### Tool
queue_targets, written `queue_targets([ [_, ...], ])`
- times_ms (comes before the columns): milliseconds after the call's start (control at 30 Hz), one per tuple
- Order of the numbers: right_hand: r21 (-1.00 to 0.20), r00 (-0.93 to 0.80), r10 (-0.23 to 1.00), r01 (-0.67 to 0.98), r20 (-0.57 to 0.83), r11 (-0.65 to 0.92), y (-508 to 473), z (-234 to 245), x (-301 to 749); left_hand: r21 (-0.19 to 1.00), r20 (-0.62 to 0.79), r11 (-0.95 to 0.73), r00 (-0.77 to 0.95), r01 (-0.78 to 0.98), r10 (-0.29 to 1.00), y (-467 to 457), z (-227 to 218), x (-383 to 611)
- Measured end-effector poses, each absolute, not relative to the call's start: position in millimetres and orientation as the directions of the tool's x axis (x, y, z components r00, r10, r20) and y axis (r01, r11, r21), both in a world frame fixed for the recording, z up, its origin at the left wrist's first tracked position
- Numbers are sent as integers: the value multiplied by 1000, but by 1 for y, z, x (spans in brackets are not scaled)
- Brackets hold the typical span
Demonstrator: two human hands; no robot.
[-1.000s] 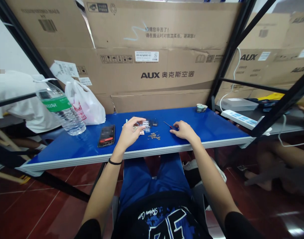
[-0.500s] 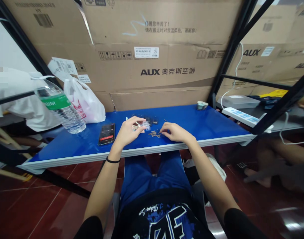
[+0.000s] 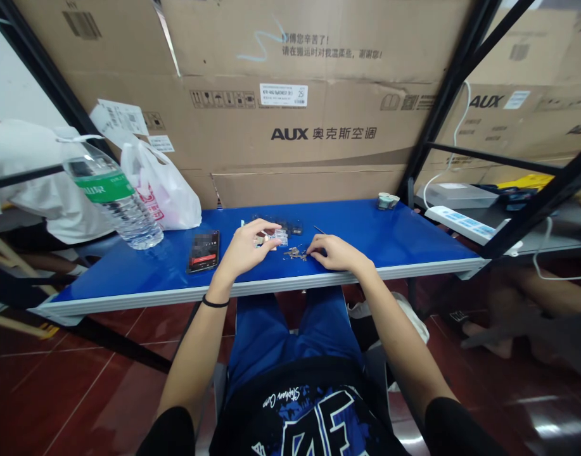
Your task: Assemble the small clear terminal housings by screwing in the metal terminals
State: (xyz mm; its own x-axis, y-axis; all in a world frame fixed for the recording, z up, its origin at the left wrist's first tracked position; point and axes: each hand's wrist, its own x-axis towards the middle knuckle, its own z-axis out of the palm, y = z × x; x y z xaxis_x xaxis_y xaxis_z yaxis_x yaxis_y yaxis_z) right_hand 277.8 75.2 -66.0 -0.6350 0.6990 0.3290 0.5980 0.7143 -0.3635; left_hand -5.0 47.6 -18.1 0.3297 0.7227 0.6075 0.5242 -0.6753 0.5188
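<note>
My left hand (image 3: 246,249) curls over the blue table (image 3: 366,228), its thumb and forefinger arched round a small pale piece that is too small to name. Beside its fingertips lies a clear plastic piece (image 3: 281,237), with several small dark parts (image 3: 293,227) behind. My right hand (image 3: 338,254) rests at the right edge of a pile of tiny brownish, metal-looking parts (image 3: 296,253). Its fingertips are bent together; whatever they pinch, if anything, is hidden. Just behind that hand lies a thin dark rod (image 3: 319,230).
A phone (image 3: 203,252), a large water bottle (image 3: 112,193) and a white plastic bag (image 3: 164,190) stand or lie on the left. At the back right sits a small roundish item (image 3: 388,201). A large cardboard box (image 3: 319,152) backs the table. A power strip (image 3: 461,223) lies beyond the black frame.
The view has tilted slightly. Both hands stay nearly in place, with only small finger shifts; the pile looks much the same.
</note>
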Motion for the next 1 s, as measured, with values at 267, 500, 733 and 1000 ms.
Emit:
queue_targets([
  [267, -404, -678, 659, 530, 327, 746, 70, -63, 273, 517, 601, -675, 338, 527, 724, 47, -18, -5],
  [500, -457, -666, 694, 545, 273, 703, 71, -58, 293, 509, 603, -680, 344, 528, 719, 47, -18, -4],
  [733, -463, -612, 744, 595, 268, 656, 74, -60, 296, 502, 592, -682, 364, 532, 719, 47, -18, -3],
  [1000, -449, -614, 740, 599, 273, 663, 79, -64, 297, 516, 570, -682, 387, 518, 725, 49, -20, -4],
])
